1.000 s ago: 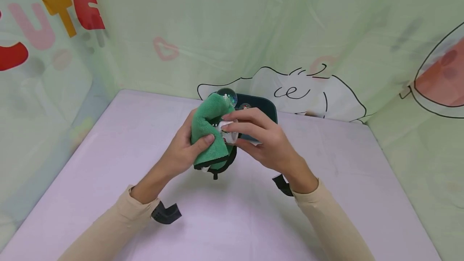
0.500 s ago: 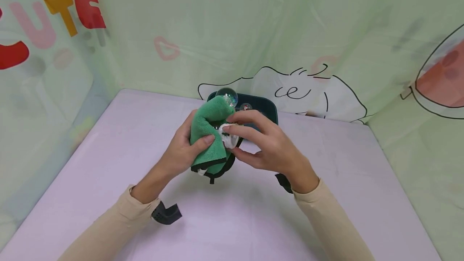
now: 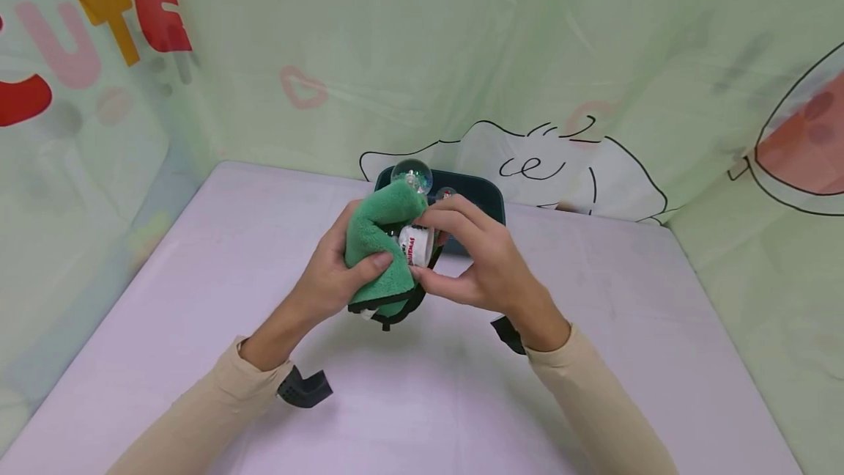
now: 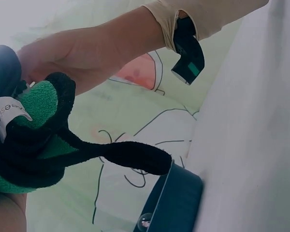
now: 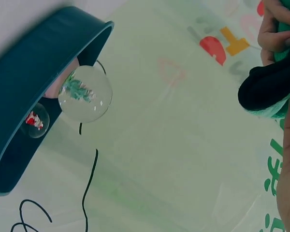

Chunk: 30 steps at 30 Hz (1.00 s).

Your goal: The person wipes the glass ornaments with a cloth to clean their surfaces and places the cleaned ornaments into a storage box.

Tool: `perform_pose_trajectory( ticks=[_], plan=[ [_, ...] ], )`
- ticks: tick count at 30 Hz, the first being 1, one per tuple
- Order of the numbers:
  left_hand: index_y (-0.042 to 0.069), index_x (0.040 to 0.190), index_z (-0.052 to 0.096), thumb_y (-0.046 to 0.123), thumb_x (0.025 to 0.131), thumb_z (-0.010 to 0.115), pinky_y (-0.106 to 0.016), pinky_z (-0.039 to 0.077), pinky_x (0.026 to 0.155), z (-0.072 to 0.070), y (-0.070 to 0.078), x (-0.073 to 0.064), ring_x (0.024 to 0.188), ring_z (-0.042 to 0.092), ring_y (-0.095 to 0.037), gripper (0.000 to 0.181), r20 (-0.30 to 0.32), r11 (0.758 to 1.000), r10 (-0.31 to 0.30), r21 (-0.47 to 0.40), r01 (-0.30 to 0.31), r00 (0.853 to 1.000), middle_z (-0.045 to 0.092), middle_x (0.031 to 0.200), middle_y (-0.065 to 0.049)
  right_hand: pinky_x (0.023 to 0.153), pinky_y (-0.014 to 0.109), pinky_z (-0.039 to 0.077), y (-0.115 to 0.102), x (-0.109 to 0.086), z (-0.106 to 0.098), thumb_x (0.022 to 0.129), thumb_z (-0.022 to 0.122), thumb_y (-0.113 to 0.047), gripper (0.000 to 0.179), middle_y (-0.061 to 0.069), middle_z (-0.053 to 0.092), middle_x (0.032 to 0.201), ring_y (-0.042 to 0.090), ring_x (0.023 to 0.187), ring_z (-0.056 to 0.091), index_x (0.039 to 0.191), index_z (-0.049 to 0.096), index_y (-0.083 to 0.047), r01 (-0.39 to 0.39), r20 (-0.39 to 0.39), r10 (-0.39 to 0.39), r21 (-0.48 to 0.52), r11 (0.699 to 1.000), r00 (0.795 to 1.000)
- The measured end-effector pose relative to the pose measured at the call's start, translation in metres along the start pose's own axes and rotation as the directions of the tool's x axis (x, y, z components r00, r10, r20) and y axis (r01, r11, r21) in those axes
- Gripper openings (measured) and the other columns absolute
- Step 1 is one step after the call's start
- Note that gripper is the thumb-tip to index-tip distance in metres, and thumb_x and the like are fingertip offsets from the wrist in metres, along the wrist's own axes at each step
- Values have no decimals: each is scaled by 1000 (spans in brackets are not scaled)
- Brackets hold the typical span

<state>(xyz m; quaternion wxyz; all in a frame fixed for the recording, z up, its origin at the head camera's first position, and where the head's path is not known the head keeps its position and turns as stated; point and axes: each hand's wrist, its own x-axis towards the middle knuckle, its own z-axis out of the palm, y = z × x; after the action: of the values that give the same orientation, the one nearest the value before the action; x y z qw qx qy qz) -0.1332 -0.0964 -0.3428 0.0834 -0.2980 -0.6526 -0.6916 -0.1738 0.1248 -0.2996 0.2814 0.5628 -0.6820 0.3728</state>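
Note:
My left hand (image 3: 339,266) grips a folded green cloth (image 3: 376,240) with black edging, thumb on top, wrapped about a snow globe. Only the globe's white base (image 3: 417,246) with red lettering shows plainly, poking out on the right; the cloth hides most of its glass ball. My right hand (image 3: 488,262) pinches that base, thumb below and fingers above. In the left wrist view a black-edged flap of the cloth (image 4: 41,104) hangs down, with a white label (image 4: 8,116). Both hands are held up over the table.
Behind the hands a dark teal bin (image 3: 484,193) stands at the table's back edge. It contains a large snow globe (image 5: 85,94) with a green tree inside, jutting above the rim, and a smaller globe (image 5: 36,121) with a red-and-white figure. A printed curtain (image 3: 461,57) surrounds the table (image 3: 264,240).
The white base has turned within the cloth, so its red lettering now faces up. My right fingers have shifted their hold around it; my left hand stays nearly still.

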Motion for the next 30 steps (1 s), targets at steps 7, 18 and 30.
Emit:
perform_pose_trajectory(
  ticks=[7,18,30],
  plan=[
    [19,142,47,39,96,70,-28,49,90,0,-2,0,108,54,-20,56,-1,1000,24,-17,-24,1000,54,130,-2,67,23,53,-1,0,2,93,69,-36,40,4,63,92,12,75,58,110,64,0,-114,-25,115,60,992,993],
    [1,141,42,33,97,68,-28,51,90,1,-2,-1,108,54,-21,61,-16,1000,-8,-10,7,1000,55,127,-3,58,22,52,-3,-1,3,96,67,-41,41,1,64,84,7,62,57,108,66,-2,-188,-30,191,99,977,981],
    [1,140,43,31,97,69,-29,51,90,2,-2,0,107,54,-20,58,-7,1000,13,-5,-13,1000,56,128,-2,47,22,43,-2,-3,3,99,64,-42,43,-2,56,68,7,54,47,108,57,-1,-266,-2,269,147,953,963]
  ],
)
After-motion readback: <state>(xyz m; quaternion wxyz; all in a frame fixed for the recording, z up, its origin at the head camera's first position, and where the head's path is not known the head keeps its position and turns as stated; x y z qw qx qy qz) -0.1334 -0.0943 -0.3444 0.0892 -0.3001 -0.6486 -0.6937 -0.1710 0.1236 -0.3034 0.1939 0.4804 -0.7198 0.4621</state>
